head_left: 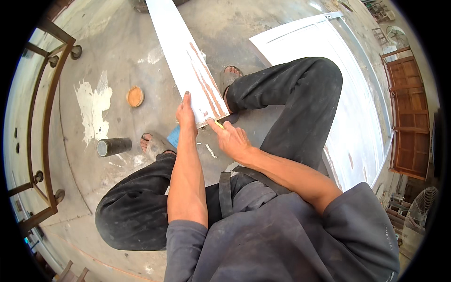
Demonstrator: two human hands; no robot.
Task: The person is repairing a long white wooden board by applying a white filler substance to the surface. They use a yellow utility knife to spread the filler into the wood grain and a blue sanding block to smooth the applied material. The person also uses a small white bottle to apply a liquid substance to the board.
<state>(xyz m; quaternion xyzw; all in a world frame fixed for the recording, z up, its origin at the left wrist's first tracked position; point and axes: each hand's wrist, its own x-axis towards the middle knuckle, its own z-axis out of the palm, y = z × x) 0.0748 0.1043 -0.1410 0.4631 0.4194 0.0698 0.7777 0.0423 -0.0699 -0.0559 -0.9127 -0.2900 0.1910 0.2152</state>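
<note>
Grey sweatshirt [282,239] fills the lower edge, sleeves pushed up, both forearms bare and reaching forward over the lap. Person is crouched, knees in dark trousers [300,94] spread to either side.

Left hand [186,115]: fingers extended and close together, laid flat along the left edge of the white board [188,56] near its near end; not curled round it. Forearm runs nearly straight up from the elbow.

Right hand [230,138]: closed on a thin yellow tool [219,124], tip at the board's near right corner. The kind of tool cannot be made out.

Board: long, narrow, white with reddish bare streaks [206,84] toward the near end; the far end runs out of view at the top.

A blue piece [174,136] sits under the left wrist, mostly hidden. On the concrete floor [117,61]: both feet, a dark cylinder [113,146] on its side, a round orange lid [135,96], and a large white panel [338,75] to the right.
</note>
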